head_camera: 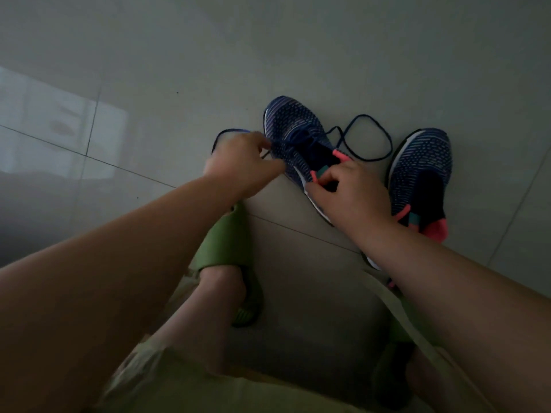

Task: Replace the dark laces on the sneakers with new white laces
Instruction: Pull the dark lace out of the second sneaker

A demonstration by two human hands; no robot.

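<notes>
— Sneakers: where do they sit for you?

— Both are on the tiled floor (179,55) in front of me. The left sneaker (298,138) lies between my two hands, toe pointing away. The right sneaker (423,174) stands just beyond my right hand, to its outer side, and I see no lace in it.

— And the hands?

— My left hand (241,165) is curled at the near-left side of the left sneaker, fingertips pinching the dark lace (369,138) where it crosses the eyelets. My right hand (354,195) is curled over the heel end of that same sneaker, thumb and fingers gripping the collar by the pink and teal pull tab (320,173).

— Is the lace out yet?

— Partly. It is still threaded through the upper eyelets near my left fingertips. One long loop trails over the floor past my right hand, between the two sneakers. Another bit of it curves round behind my left hand on the far side.

— Anything else down there?

— A green slipper (235,248) on my foot, below my left wrist, and pale shorts (208,389) at the bottom edge. The light is dim, so fine detail in the eyelets is hard to tell.
</notes>
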